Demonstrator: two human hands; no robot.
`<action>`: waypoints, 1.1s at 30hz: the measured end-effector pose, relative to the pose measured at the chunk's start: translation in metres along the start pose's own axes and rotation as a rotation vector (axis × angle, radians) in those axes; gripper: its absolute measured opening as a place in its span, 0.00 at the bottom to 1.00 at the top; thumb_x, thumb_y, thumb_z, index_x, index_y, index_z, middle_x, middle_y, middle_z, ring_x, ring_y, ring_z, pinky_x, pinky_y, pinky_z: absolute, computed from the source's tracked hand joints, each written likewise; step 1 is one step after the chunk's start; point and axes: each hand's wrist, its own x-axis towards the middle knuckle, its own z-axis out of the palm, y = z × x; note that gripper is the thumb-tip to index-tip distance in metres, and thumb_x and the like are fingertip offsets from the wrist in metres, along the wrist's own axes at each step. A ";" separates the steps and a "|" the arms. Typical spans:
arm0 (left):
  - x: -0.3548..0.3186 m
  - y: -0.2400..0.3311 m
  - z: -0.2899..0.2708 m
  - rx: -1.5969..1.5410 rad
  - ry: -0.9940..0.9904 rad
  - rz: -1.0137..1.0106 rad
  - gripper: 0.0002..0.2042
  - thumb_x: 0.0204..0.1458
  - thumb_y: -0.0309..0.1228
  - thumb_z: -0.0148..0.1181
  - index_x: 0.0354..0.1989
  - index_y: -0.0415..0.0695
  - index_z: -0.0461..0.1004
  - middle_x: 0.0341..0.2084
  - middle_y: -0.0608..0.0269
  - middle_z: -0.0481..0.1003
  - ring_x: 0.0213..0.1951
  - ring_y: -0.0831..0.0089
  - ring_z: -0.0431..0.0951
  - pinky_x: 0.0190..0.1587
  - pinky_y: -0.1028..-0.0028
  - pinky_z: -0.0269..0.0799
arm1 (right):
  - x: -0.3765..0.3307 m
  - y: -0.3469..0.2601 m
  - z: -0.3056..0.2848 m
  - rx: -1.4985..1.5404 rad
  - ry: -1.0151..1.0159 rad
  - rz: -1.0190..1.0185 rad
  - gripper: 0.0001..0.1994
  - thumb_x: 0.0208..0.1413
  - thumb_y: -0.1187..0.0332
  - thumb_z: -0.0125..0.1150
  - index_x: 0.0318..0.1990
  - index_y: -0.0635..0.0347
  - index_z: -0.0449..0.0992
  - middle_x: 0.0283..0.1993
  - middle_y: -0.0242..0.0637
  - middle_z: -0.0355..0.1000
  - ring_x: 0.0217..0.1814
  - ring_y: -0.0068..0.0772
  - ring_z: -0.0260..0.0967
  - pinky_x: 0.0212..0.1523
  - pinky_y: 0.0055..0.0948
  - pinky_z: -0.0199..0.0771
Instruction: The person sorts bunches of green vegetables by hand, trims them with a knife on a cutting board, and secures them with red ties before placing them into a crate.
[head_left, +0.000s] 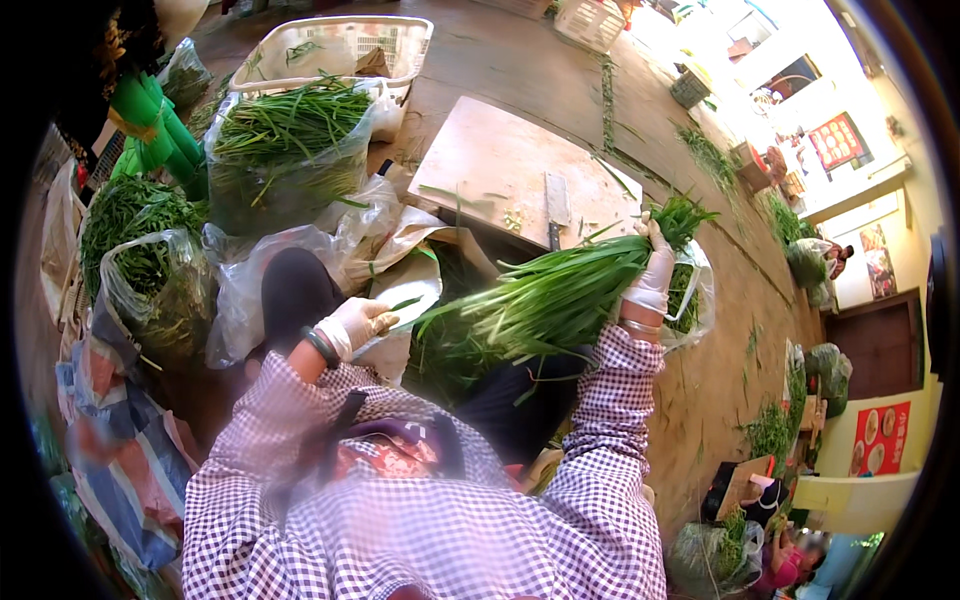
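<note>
While the cutting board (500, 165) lies ahead, I clamp my right hand (650, 275) around the chive bundle (560, 295) just below it; my left hand (355, 322) rests loosely curled, empty. Keeping stems aligned should matter.

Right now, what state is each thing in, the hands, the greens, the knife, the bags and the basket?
right hand: gloved, gripping the bunch of greens
left hand: gloved, fingers curled, holding nothing clear to see
bunch of greens: lifted, held slanted
cleaver: lying flat on the cutting board
plastic bag: open, full of greens
white basket: nearly empty
</note>
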 end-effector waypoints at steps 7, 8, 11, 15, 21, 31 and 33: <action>-0.006 0.018 0.008 0.322 0.038 -0.022 0.10 0.53 0.38 0.63 0.35 0.44 0.79 0.27 0.51 0.76 0.32 0.57 0.78 0.35 0.63 0.71 | 0.001 -0.028 -0.002 0.006 0.136 -0.109 0.07 0.64 0.68 0.56 0.41 0.61 0.75 0.27 0.28 0.70 0.26 0.25 0.67 0.30 0.27 0.73; 0.004 0.010 0.019 0.234 0.074 0.137 0.08 0.51 0.36 0.65 0.35 0.46 0.80 0.32 0.53 0.76 0.36 0.57 0.78 0.38 0.66 0.72 | 0.002 -0.029 -0.003 0.012 0.118 -0.118 0.07 0.64 0.68 0.55 0.41 0.61 0.75 0.27 0.28 0.70 0.26 0.26 0.67 0.31 0.28 0.73; 0.028 0.058 0.047 -0.239 0.208 0.176 0.11 0.52 0.34 0.65 0.43 0.45 0.81 0.37 0.62 0.78 0.39 0.67 0.77 0.44 0.70 0.72 | -0.015 -0.025 0.020 0.000 0.146 -0.137 0.07 0.63 0.67 0.56 0.41 0.60 0.75 0.26 0.28 0.68 0.26 0.25 0.66 0.31 0.26 0.72; 0.066 0.056 0.062 -0.571 0.332 0.220 0.12 0.59 0.35 0.61 0.47 0.42 0.80 0.41 0.69 0.76 0.40 0.81 0.72 0.46 0.79 0.67 | -0.021 -0.019 0.026 0.020 -0.109 -0.158 0.06 0.62 0.66 0.58 0.40 0.59 0.75 0.26 0.25 0.64 0.28 0.22 0.62 0.30 0.23 0.65; 0.063 0.097 0.057 -0.638 0.186 0.038 0.16 0.49 0.24 0.69 0.47 0.42 0.80 0.26 0.76 0.72 0.27 0.85 0.66 0.32 0.82 0.65 | -0.035 -0.008 0.038 0.047 -0.179 -0.144 0.07 0.61 0.66 0.61 0.39 0.59 0.74 0.26 0.23 0.58 0.28 0.19 0.56 0.30 0.21 0.59; 0.069 0.093 0.061 -0.098 0.388 0.252 0.11 0.48 0.29 0.70 0.38 0.44 0.77 0.22 0.69 0.71 0.24 0.79 0.68 0.28 0.77 0.65 | -0.044 0.011 0.041 0.150 -0.288 -0.001 0.07 0.60 0.66 0.62 0.39 0.58 0.73 0.25 0.23 0.56 0.27 0.19 0.52 0.28 0.22 0.54; 0.073 0.090 0.063 0.016 0.389 0.424 0.08 0.50 0.31 0.68 0.36 0.45 0.77 0.24 0.66 0.72 0.25 0.74 0.72 0.29 0.73 0.68 | -0.047 0.015 0.046 0.147 -0.290 0.009 0.07 0.61 0.65 0.61 0.39 0.58 0.73 0.25 0.23 0.56 0.27 0.18 0.52 0.28 0.22 0.54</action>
